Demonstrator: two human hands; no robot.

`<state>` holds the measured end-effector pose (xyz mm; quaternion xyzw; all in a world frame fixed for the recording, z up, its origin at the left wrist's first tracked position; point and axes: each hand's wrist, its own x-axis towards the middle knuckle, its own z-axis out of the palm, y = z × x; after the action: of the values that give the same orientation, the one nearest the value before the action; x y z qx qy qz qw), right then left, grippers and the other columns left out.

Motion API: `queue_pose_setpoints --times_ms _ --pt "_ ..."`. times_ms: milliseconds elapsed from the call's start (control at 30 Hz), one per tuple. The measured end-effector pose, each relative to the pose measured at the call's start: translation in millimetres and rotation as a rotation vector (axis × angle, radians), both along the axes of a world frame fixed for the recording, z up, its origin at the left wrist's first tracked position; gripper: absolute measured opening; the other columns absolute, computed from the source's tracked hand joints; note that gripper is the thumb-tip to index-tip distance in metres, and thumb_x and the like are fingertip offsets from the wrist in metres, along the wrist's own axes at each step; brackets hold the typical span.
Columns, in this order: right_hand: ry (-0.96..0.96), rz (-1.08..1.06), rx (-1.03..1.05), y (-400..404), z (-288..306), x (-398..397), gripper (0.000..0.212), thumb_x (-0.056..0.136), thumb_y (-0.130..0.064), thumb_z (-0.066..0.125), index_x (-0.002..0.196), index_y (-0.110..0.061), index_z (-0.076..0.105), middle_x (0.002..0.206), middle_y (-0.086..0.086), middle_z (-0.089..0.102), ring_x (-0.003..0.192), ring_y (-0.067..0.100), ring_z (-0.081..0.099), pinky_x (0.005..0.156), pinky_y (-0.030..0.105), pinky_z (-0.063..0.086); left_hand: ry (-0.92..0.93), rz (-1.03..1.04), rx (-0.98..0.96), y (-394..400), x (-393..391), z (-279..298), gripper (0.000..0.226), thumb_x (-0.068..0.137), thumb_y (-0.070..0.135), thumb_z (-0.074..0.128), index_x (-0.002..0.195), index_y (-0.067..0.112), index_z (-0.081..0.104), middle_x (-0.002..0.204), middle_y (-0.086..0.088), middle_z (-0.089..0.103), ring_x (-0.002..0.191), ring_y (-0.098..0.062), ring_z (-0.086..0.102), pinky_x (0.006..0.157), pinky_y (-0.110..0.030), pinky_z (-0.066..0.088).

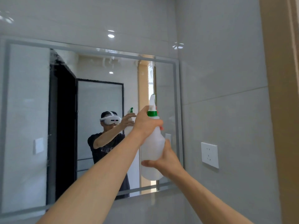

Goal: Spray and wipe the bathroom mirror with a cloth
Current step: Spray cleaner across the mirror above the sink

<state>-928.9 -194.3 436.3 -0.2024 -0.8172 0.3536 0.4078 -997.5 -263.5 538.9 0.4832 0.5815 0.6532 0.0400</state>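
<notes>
The mirror (pixel 32 110) fills the left and middle of the frame, its frosted border running along the top and down the right edge. Fine droplets and runs show on the glass near the upper left and along the top middle, so the spraying step looks to be in hand, with the upper band already wetted and the lower glass less so, as far as can be told.

Right of centre, the left hand (pixel 146 122) is wrapped round the neck of the spray bottle (pixel 152 147), just under its green collar, fingers curled toward the trigger; whether the trigger is pressed cannot be told. The white nozzle points up and toward the glass. Just below, the right hand (pixel 165 160) cups the lower body of the bottle, fingers curled round its far side, steadying it. The bottle is held upright, close to the right part of the mirror but apart from it.

On the tiled wall at the right sits a white wall socket (pixel 209 155).

No cloth is in view. The next move probably calls for a few more squeezes over the dry areas, then freeing one hand to fetch the cloth and wipe.
</notes>
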Motion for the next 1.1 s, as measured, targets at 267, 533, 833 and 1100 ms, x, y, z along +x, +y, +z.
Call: queue_pose_setpoints --times_ms 267,533,833,1100 --pt "-0.023 0.046 -0.076 -15 -26 -24 0.089 0.065 -0.031 0.090 0.128 -0.029 0.027 0.118 -0.003 0.049 0.105 0.016 0.051 0.082 0.027 0.048 -0.077 0.002 -0.047 -8 -21 -23 0.043 0.048 -0.003 0.071 0.088 0.009 0.063 0.078 -0.009 0.061 0.070 -0.027 0.061 0.076 -0.065 0.056" --pt "-0.057 0.071 -0.062 -16 -45 -23 0.084 0.069 -0.031 0.088 0.122 -0.031 0.023 0.117 -0.004 0.046 0.105 0.015 0.049 0.085 0.031 0.049 -0.046 0.053 -0.046 -5 -27 -45 0.049 0.049 0.002 0.072 0.097 0.009 0.063 0.084 -0.005 0.062 0.078 -0.030 0.063 0.077 -0.063 0.056" --pt "-0.060 0.167 -0.014 -28 -47 -46 0.091 0.063 -0.035 0.090 0.127 -0.032 0.026 0.110 -0.009 0.050 0.104 0.013 0.053 0.073 0.022 0.048 -0.027 0.143 0.034 -32 -47 -52 0.046 0.061 0.002 0.074 0.097 0.026 0.058 0.097 -0.005 0.060 0.091 -0.035 0.067 0.081 -0.049 0.060" --pt "-0.062 0.301 -0.015 -62 -55 -71 0.092 0.062 -0.034 0.090 0.128 -0.032 0.027 0.113 -0.012 0.052 0.106 0.012 0.054 0.073 0.022 0.046 -0.029 0.294 0.069 -67 -80 -64 0.037 0.062 -0.001 0.074 0.092 0.017 0.062 0.099 -0.009 0.067 0.086 -0.025 0.066 0.063 -0.029 0.056"
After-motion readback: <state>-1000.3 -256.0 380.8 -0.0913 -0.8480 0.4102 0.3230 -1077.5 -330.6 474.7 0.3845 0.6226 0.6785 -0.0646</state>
